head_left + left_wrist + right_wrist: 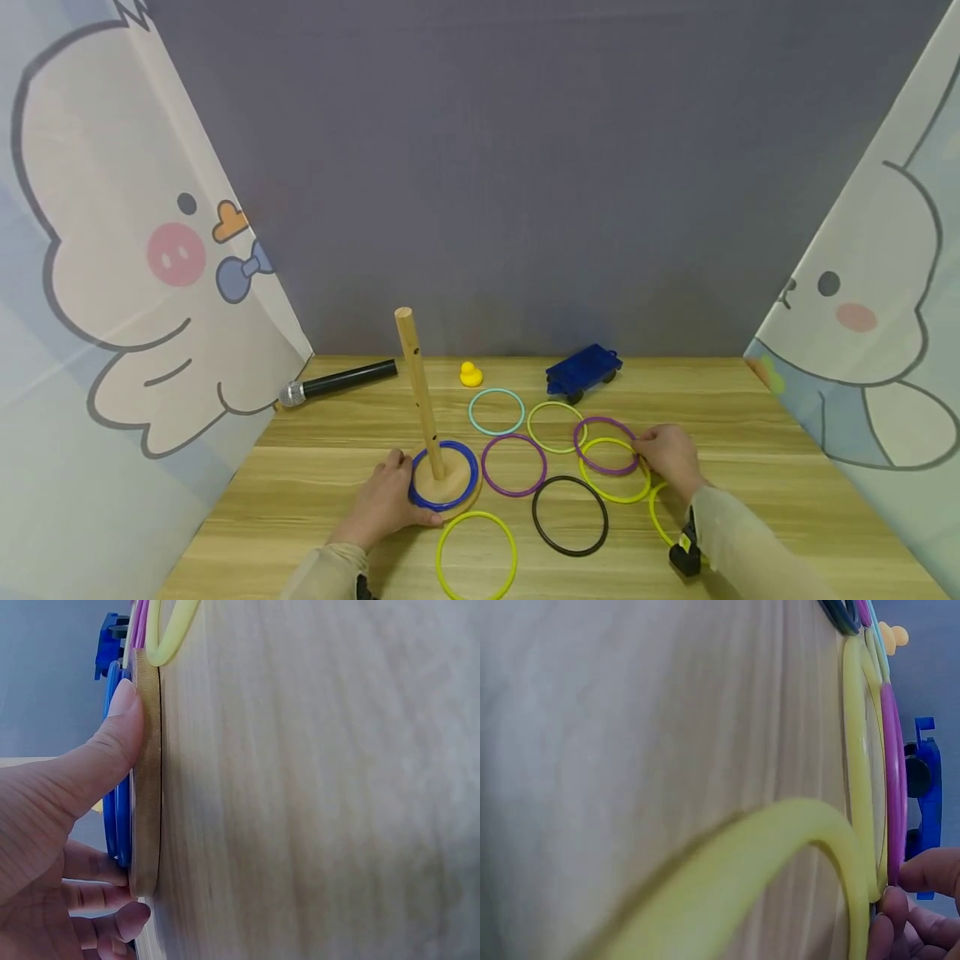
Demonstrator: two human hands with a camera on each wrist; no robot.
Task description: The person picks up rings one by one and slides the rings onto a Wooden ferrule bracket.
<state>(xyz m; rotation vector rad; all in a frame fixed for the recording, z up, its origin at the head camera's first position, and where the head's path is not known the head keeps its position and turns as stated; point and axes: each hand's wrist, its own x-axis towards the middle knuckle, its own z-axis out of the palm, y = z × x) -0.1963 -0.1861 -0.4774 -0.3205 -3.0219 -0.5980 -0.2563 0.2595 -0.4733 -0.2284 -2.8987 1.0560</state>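
My left hand (386, 498) grips the round base (148, 817) of a wooden ring-toss stand (420, 392), its thumb along the near edge and fingers on the far left side. Blue rings (474, 477) lie on that base around the upright post, seen as two stacked edges in the left wrist view. Over on the right, my right hand (670, 457) pinches the right edge of a purple ring (586, 419) between thumb and fingers. This ring overlaps a yellow ring (617, 501) and touches close to a pale yellow-green ring (552, 403).
Between the hands lie another purple ring (514, 494), a black ring (572, 553) and a light blue ring (497, 390). Yellow rings (477, 514) lie nearer me, one under the right wrist. Behind are a microphone (341, 382), a yellow rubber duck (470, 375) and a blue toy cart (583, 372).
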